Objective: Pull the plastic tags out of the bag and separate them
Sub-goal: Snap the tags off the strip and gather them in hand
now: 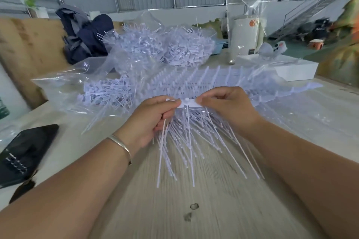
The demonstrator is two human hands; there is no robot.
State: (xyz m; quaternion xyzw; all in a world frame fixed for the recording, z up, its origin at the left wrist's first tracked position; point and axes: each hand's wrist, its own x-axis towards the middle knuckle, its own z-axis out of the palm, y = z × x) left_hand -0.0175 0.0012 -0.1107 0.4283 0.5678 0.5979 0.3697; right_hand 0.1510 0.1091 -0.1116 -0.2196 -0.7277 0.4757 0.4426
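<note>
Your left hand [155,116] and right hand [225,106] each pinching an end of one strip of plastic tags [187,103], just in front of the clear bag [81,75], above the counter [213,209], loose tags [194,141] beneath the strip

Black phone [27,153] flat on wooden table [194,209], left edge. Dark backpack [83,37] far left. White box [295,71] far right (small clear packet on top). White cylinder [245,34] behind.

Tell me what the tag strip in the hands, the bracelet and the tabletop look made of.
Tag strip: pale moulded plastic, matte, with thin flexible stems. Bracelet: silvery metal, going by its shine. Tabletop: pale wood-grain surface; solid or laminate unclear.
</note>
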